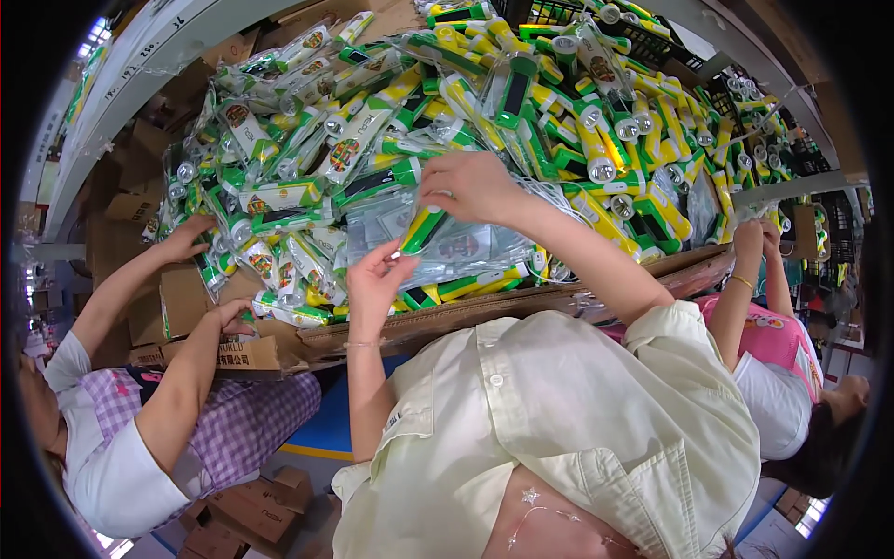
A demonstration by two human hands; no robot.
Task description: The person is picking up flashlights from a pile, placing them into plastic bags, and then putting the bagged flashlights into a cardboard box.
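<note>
Over the heaped table, my right hand (pixel 470 189) is closed round the upper end of a green and yellow flashlight (pixel 425 229). The flashlight tilts, its lower end pointing toward my left hand (pixel 380 276). With thumb and fingertips, that left hand pinches a small white piece (pixel 396 254) at the flashlight's lower end; whether the two are joined I cannot tell. Beneath both hands lies a stack of clear plastic bags (pixel 494 244) with printed fronts. Thin white cables (pixel 562 207) loop beside the bags, right of my hands.
A large pile of flashlights (pixel 596 140) covers the table, several bagged in clear plastic (pixel 349 149). A cardboard edge (pixel 410 328) runs along the front. One co-worker's hands (pixel 186 239) reach in at left, another's (pixel 756 238) at right. A grey metal frame (pixel 140 74) rises at left.
</note>
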